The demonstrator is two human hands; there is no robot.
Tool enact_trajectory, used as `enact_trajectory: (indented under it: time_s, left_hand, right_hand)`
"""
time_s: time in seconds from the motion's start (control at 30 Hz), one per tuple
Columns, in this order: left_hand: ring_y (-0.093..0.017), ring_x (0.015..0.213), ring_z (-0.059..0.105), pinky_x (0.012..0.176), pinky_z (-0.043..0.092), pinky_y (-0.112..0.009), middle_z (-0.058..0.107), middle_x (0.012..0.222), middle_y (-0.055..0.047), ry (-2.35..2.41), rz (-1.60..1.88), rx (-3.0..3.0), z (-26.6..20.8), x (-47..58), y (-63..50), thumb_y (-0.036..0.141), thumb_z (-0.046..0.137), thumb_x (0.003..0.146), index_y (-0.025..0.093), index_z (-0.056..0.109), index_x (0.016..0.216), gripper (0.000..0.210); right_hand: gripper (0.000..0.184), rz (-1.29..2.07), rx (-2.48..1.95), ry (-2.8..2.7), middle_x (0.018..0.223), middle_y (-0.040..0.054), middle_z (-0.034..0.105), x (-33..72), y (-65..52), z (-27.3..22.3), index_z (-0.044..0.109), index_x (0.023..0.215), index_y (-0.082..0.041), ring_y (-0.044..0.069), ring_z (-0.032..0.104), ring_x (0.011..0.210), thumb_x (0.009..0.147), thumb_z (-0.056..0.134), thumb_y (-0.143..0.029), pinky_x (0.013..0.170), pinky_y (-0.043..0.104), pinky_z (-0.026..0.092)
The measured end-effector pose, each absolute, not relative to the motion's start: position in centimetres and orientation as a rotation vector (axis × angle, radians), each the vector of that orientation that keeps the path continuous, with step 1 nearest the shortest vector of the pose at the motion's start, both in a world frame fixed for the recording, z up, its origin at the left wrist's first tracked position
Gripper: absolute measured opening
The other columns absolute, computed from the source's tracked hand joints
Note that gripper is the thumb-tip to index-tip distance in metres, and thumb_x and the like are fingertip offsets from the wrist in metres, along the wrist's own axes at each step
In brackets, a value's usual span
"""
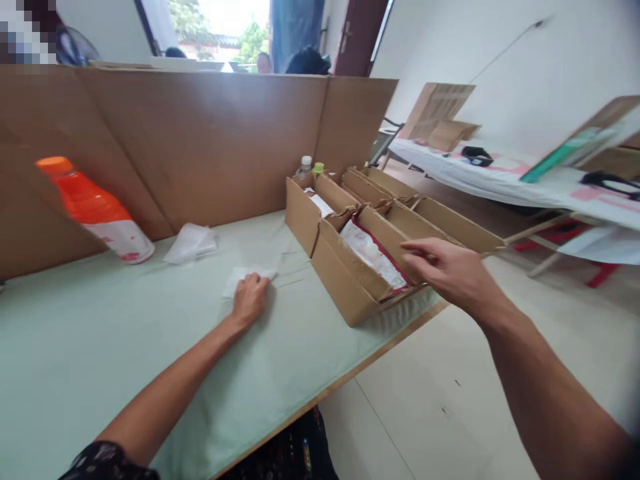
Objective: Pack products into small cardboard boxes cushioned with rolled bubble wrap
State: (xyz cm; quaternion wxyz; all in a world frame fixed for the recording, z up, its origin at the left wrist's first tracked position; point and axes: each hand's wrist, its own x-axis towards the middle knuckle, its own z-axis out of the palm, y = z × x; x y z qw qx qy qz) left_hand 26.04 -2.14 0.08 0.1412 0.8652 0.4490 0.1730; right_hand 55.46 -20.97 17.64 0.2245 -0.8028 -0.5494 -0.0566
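My left hand (pixel 250 300) rests on the green-covered table, its fingers curled down onto a small whitish plastic bag (pixel 231 283). A thin pale edge shows past its fingertips. Above the near right corner of a divided cardboard box (pixel 345 293), my right hand (pixel 443 267) is closed, thumb and fingers drawn together. Whether anything small is between them is hidden. Beneath and left of it, in the front compartment, lies a white packet with a red edge (pixel 370 250). More clear plastic bags (pixel 193 243) lie farther back on the table.
An orange bottle with a white label (pixel 107 213) stands at the left by a cardboard screen (pixel 215 147). Two capped bottles (pixel 306 165) are behind the box. The table edge (pixel 320 393) runs diagonally at the front. Another table (pixel 500 173) stands to the right; people sit beyond the screen.
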Motion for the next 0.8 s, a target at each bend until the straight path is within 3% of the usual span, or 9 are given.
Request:
enact_trajectory:
  time_s: [0.07,0.17,0.27,0.37,0.47,0.57,0.7,0.8]
  left_hand:
    - [-0.027,0.101,0.062,0.090,0.049,-0.039,0.066,0.103,-0.013,1.365,0.527,2.518,1.9,25.3,1.3,0.007,0.046,0.085,0.019,0.072,0.104,0.034]
    - [-0.035,0.115,0.056,0.097,0.045,-0.049,0.062,0.118,-0.020,1.561,0.687,2.508,5.7,23.9,6.8,0.011,0.042,0.089,0.013,0.068,0.117,0.039]
    - [-0.047,0.137,0.036,0.108,0.032,-0.064,0.035,0.154,-0.022,1.679,0.858,2.529,8.2,22.8,9.8,0.021,0.056,0.086,0.014,0.058,0.134,0.048]
    - [-0.048,0.143,0.030,0.111,0.029,-0.065,0.018,0.164,-0.021,1.599,0.917,2.587,7.8,22.9,9.0,0.029,0.063,0.083,0.017,0.052,0.140,0.059]
    - [-0.042,0.143,0.035,0.114,0.031,-0.060,0.033,0.157,-0.022,1.357,1.000,2.521,7.0,24.5,5.4,0.031,0.060,0.084,0.015,0.057,0.133,0.051]
    - [-0.033,0.137,0.048,0.113,0.039,-0.054,0.050,0.146,-0.015,0.969,1.094,2.300,8.4,26.9,0.7,0.035,0.059,0.085,0.021,0.060,0.126,0.044]
    - [-0.030,0.117,0.065,0.093,0.056,-0.049,0.058,0.139,-0.015,0.581,0.917,1.633,12.8,30.4,-3.9,0.049,0.069,0.079,0.026,0.042,0.144,0.074]
    - [-0.030,0.110,0.068,0.088,0.058,-0.047,0.065,0.128,-0.015,0.466,0.877,1.338,14.8,31.7,-3.8,0.059,0.063,0.081,0.022,0.046,0.139,0.072]
  right_hand:
    - [0.029,0.040,-2.381,-1.723,0.102,0.0095,0.077,56.3,-18.2,18.3,0.074,0.108,-0.020,0.027,0.071,0.093,0.086,0.060,-0.031,0.077,0.036,0.050]
    - [0.031,0.167,-2.540,-1.961,0.092,0.0108,0.078,55.9,-15.5,17.9,0.073,0.112,-0.020,0.029,0.072,0.085,0.082,0.068,-0.030,0.069,0.035,0.047]
    - [0.019,0.151,-2.578,-2.024,0.082,0.0133,0.077,54.5,-14.2,16.5,0.074,0.098,-0.017,0.028,0.072,0.075,0.081,0.066,-0.013,0.065,0.034,0.044]
    - [0.016,0.142,-2.573,-1.996,0.076,0.0108,0.075,54.0,-13.7,15.3,0.071,0.084,-0.020,0.026,0.070,0.070,0.080,0.063,-0.006,0.063,0.033,0.043]
    - [0.015,0.113,-2.513,-1.947,0.069,0.0058,0.071,54.9,-13.9,15.7,0.069,0.078,-0.022,0.024,0.068,0.066,0.078,0.065,-0.008,0.061,0.032,0.042]
    - [0.012,-0.020,-2.431,-1.811,0.067,0.0026,0.069,55.2,-15.1,18.5,0.070,0.083,-0.022,0.020,0.064,0.062,0.081,0.061,-0.015,0.059,0.030,0.041]
    - [0.016,-0.167,-1.993,-1.641,0.079,0.0001,0.072,51.9,-15.8,22.6,0.069,0.095,-0.021,0.014,0.062,0.067,0.089,0.057,-0.029,0.064,0.027,0.044]
    - [0.020,0.122,-1.679,-1.906,0.085,-0.0001,0.073,49.0,-13.9,23.4,0.069,0.101,-0.020,0.013,0.063,0.072,0.089,0.058,-0.032,0.067,0.025,0.047]
